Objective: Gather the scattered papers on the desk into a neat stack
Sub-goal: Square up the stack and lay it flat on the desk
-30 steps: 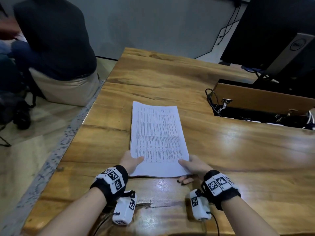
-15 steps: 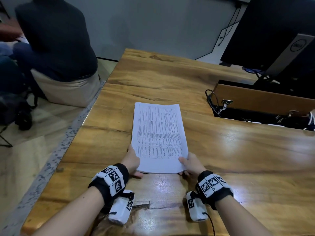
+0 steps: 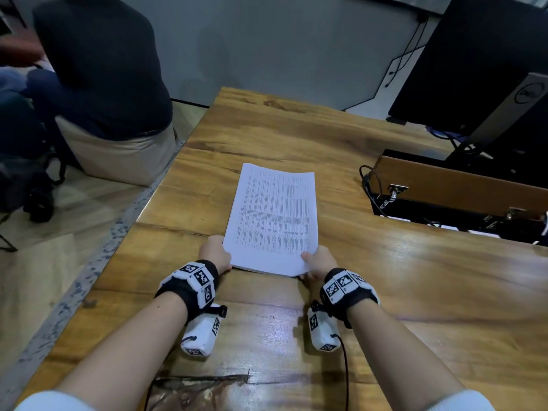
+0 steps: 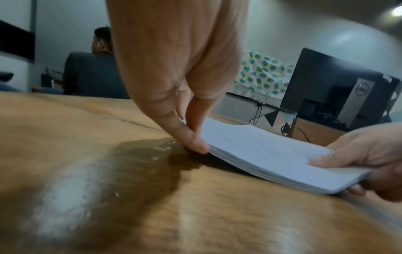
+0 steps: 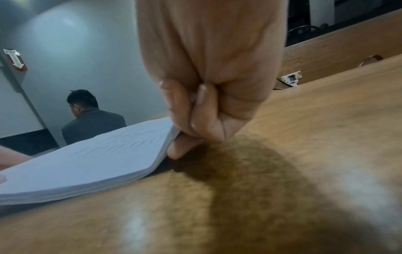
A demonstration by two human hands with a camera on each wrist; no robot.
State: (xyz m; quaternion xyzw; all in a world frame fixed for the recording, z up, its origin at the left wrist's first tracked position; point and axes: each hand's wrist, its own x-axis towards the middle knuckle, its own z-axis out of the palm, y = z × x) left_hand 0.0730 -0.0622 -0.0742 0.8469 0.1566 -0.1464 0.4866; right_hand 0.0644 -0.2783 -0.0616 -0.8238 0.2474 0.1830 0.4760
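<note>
Paper stack [image 3: 274,221] on counter [image 3: 415,292], near end lifted. Left hand [image 3: 215,252] pinches left corner, right hand [image 3: 318,261] pinches right corner. Advice: keep grips level, tap edges square, lower flat without fanning sheets.

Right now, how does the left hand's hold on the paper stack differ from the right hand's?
The left hand presses its fingertips against the left side edge of the paper stack, near its near corner. The right hand pinches the near right corner, thumb on top and fingers underneath. That right corner is raised off the desk. Both hands hold the stack's near end.
</note>
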